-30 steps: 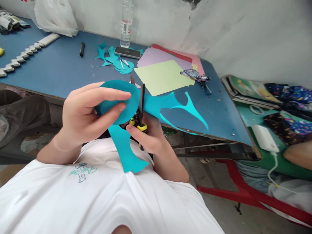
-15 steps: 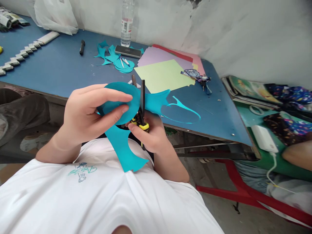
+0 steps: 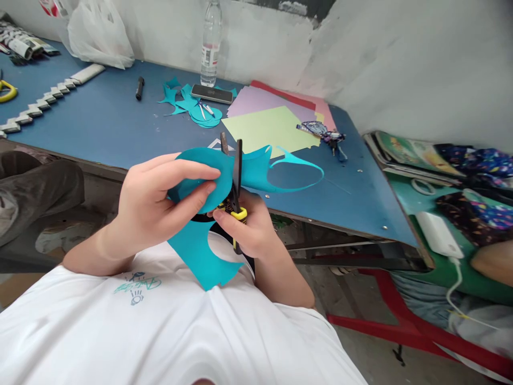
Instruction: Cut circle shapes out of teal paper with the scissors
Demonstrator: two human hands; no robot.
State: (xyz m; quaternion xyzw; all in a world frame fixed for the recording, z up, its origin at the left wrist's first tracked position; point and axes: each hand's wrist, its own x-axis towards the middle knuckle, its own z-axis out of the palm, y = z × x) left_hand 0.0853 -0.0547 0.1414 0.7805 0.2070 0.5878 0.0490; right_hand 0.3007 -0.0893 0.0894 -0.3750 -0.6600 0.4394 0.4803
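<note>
My left hand (image 3: 160,198) pinches a sheet of turquoise paper (image 3: 222,184) between thumb and fingers, on a rounded, disc-like part. Closed around the handles of black-bladed scissors (image 3: 239,171) with yellow on the grips, my right hand (image 3: 254,227) is just right of it. The blades stand apart and point away from me, with paper between them. A wide strip of the sheet hangs toward my shirt. Another part, with a thin curved loop, sticks out to the right over the table edge.
On the blue table (image 3: 116,120) lie turquoise scraps and discs (image 3: 206,115), a phone (image 3: 212,93), coloured sheets (image 3: 260,123), keys (image 3: 334,141) and a marker (image 3: 139,88). A water bottle (image 3: 210,48) stands behind. A person's arm (image 3: 495,259) shows at right.
The view has shifted slightly, so table things sit lower in the picture. The paper's thin loop at right has lifted and swung a little. Both hands keep their holds.
</note>
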